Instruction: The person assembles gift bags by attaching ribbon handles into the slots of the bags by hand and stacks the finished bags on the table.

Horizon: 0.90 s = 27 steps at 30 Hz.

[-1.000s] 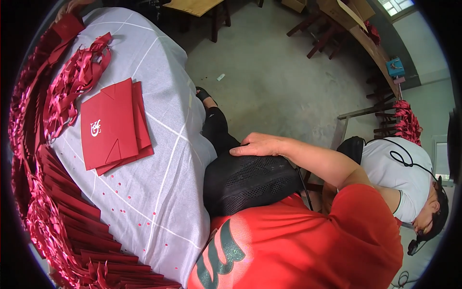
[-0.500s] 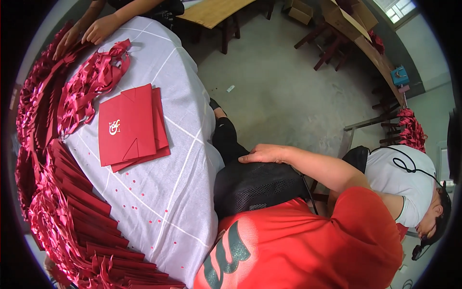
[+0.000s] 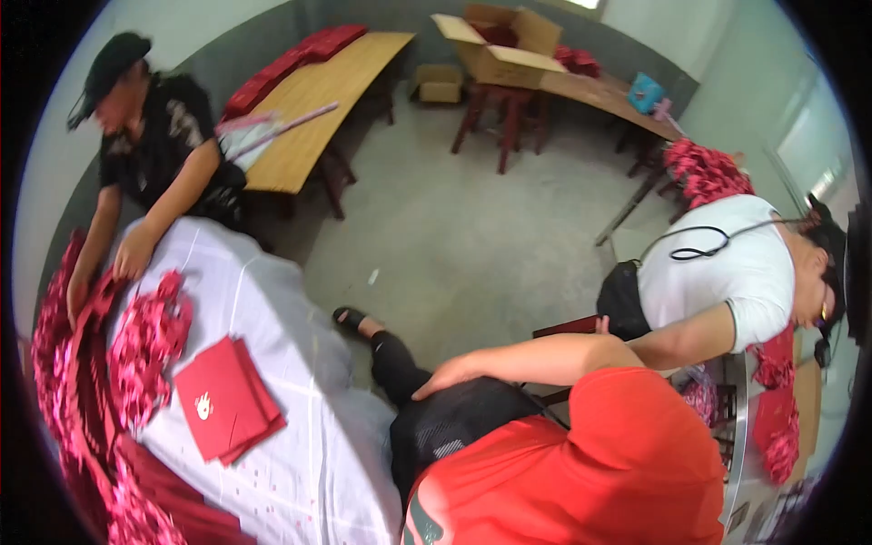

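My right hand (image 3: 448,374) rests on the black mesh cloth (image 3: 459,420) over my lap, fingers stretched and holding nothing that I can see. My left hand is out of sight. To the left, two flat red paper bags (image 3: 227,400) with a gold mark lie overlapped on the white tablecloth (image 3: 295,363). Beyond them is a loose heap of shiny red ribbons (image 3: 150,350). More red bags (image 3: 173,495) stand in a long row along the table's left side, with a mass of ribbon (image 3: 59,363) at their outer edge.
A person in black (image 3: 150,150) reaches into the red items at the table's far end. Close on my right sits a person in white (image 3: 718,272). Behind are a wooden table (image 3: 318,91), a stool (image 3: 504,118) bearing an open carton (image 3: 509,59), and a smaller carton (image 3: 439,84).
My view has swung upward, showing more of the room, and the table now sits lower in it. My right hand stays on my lap.
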Available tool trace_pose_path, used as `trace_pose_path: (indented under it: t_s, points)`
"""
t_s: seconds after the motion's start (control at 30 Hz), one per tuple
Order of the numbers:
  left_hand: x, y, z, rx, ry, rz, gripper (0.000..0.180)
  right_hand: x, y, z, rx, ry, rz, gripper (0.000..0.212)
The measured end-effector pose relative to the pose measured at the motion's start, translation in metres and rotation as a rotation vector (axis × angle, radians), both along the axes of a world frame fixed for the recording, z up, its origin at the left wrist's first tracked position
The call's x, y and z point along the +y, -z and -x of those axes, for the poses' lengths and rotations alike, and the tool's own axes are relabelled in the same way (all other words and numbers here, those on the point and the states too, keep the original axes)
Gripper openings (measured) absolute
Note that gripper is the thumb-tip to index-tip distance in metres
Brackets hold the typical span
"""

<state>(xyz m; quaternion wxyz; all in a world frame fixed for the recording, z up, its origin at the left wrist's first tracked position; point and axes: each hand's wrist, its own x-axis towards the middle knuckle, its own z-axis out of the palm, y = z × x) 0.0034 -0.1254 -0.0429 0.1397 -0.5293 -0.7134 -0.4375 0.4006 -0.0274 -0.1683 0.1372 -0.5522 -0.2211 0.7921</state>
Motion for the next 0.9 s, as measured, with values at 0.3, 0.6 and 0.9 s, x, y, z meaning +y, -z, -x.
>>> trace_pose_path:
  t_s: [0.3, 0.6, 0.9]
  points:
    - [-0.055, -0.065, 0.016, 0.125, -0.088, 0.080, 0.056, 0.007, -0.075, -0.002, -0.383, -0.088, -0.187, 0.068]
    - [-0.015, -0.040, 0.045, 0.240, 0.410, 0.060, 0.051, -0.029, -0.060, -0.018, -0.263, 0.104, -0.239, 0.067]
    - [0.056, -0.067, 0.022, 0.430, 1.052, 0.067, 0.047, -0.063, -0.030, -0.043, -0.288, 0.208, -0.343, 0.075]
